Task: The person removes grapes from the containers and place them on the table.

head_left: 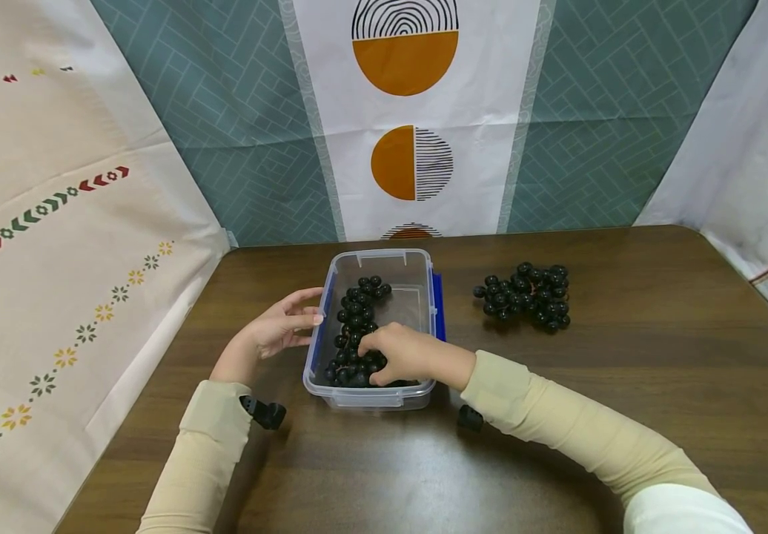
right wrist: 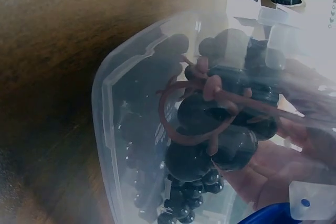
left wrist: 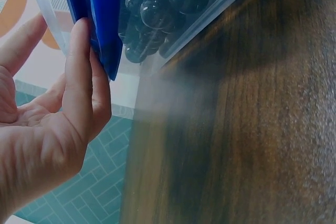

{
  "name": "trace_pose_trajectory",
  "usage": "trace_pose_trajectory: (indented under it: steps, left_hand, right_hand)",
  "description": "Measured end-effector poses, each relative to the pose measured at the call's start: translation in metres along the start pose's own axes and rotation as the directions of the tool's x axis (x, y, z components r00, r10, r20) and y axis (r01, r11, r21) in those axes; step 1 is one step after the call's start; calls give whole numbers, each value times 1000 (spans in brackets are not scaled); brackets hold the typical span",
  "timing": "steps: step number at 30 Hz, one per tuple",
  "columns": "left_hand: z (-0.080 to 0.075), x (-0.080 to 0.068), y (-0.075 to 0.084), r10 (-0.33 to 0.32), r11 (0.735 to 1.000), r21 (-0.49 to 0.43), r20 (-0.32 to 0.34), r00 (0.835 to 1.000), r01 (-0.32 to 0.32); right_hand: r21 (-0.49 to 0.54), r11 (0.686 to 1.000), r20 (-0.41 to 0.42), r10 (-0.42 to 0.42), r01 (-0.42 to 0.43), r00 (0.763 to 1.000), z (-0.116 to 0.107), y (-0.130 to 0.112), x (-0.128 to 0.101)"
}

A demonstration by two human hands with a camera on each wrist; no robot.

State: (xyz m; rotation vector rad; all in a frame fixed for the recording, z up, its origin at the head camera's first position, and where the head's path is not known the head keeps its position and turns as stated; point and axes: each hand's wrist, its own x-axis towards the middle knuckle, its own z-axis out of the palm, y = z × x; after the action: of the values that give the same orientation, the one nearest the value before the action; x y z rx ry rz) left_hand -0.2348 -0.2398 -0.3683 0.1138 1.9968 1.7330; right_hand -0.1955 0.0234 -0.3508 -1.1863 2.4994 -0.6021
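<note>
From the head view, a clear box [head_left: 417, 297] with blue clips stands on the brown table [head_left: 657, 386], and a dark grape bunch [head_left: 357, 326] lies inside it along its left half. The right hand [head_left: 405, 356] reaches into the near end of the box, fingers curled down over the grapes and gripping them. The left hand [head_left: 284, 326] rests against the box's left wall, fingers nearly straight, holding nothing. A second bunch [head_left: 527, 297] lies on the table to the right of the box, well apart from it. In the left wrist view, the left hand [left wrist: 58, 129] is flat and relaxed, its fingers pressed against the blue clip [left wrist: 102, 19] on the box wall, with grapes [left wrist: 157, 9] showing through the plastic. In the right wrist view, the box rim [right wrist: 105, 124] curves across the frame; inside, the grapes [right wrist: 210, 145] hang on a reddish-brown stem [right wrist: 178, 129], and the right hand's fingers [right wrist: 273, 171] show blurred behind them, so the grip itself is unclear here.
</note>
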Motion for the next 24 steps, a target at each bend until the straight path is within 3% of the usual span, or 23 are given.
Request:
trace_pose_trajectory:
  steps: [8,24]
  left_hand:
    - [-1,0,0,2,1000,2,5,1000,-2]
    - [-1,0,1,-3,1000,3,18,1000,3]
  right_hand:
    - [48,998,-14,-46,47,999,-2,3,-1]
    - [133,989,-71,-56,65,996,-3,8,0]
